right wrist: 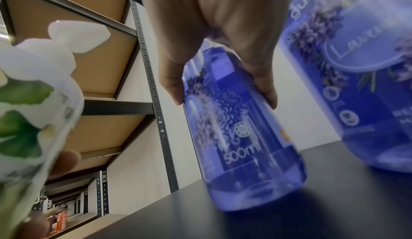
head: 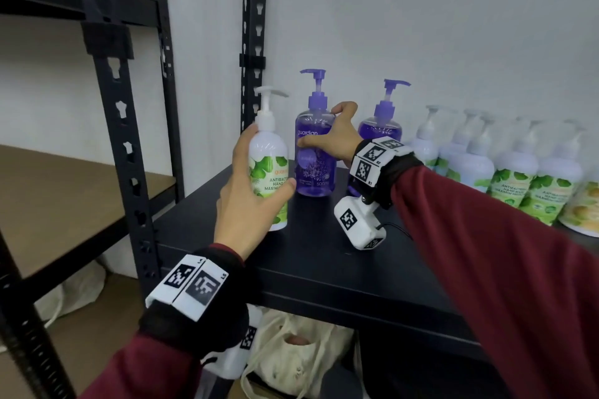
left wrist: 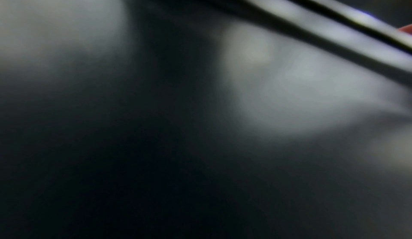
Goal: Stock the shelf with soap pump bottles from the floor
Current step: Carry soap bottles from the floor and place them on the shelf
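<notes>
My left hand grips a white pump bottle with a green leaf label that stands upright near the front left of the black shelf. Just behind it my right hand holds a purple pump bottle by its upper body, thumb on the front and fingers round the back. In the right wrist view that purple bottle stands on the shelf top, and the white bottle fills the left edge. The left wrist view is dark and blurred.
A second purple pump bottle stands behind my right wrist. A row of several white bottles with green labels lines the shelf to the right. Black uprights frame brown shelves at left. Cloth bags lie under the shelf.
</notes>
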Demonstrator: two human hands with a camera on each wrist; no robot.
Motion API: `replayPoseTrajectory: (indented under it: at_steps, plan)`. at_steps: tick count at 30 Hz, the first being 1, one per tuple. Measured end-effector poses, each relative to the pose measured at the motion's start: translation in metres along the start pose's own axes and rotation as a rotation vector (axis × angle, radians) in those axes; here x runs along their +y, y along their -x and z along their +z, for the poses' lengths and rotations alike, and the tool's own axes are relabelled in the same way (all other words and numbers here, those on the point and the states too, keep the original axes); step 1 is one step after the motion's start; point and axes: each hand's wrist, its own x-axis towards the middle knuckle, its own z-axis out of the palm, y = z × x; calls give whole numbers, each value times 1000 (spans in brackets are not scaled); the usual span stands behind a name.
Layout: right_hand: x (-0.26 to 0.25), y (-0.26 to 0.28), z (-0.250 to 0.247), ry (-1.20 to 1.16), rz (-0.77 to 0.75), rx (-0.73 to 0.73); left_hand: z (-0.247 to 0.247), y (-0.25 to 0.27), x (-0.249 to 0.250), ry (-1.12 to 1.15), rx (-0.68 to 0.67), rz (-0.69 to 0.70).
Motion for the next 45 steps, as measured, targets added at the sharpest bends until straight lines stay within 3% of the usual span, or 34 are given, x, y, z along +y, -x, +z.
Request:
replayPoseTrajectory:
  at_steps: [4,9,12,17,27,35,45]
  plan:
    - [-7,1,-7,137,39,-45,0,1,2,-11,-15,7]
    - [-28,2,-25,575,37,-109,0,1,2,-18,-27,5]
    - [-32,-3,-27,690,12,-102,0,1,2,5,-22,4]
    - [-28,-7,-24,726,-6,-28,-1,2,2,-11,-30,7]
    - [-32,-8,-31,735,56,-51,0,1,0,-17,-39,11]
    - [-31,-8,-27,591,27,10,0,0,-1,-13,-50,11]
    - [-35,-6,-30,676,38,20,0,0,-1,-17,-52,10]
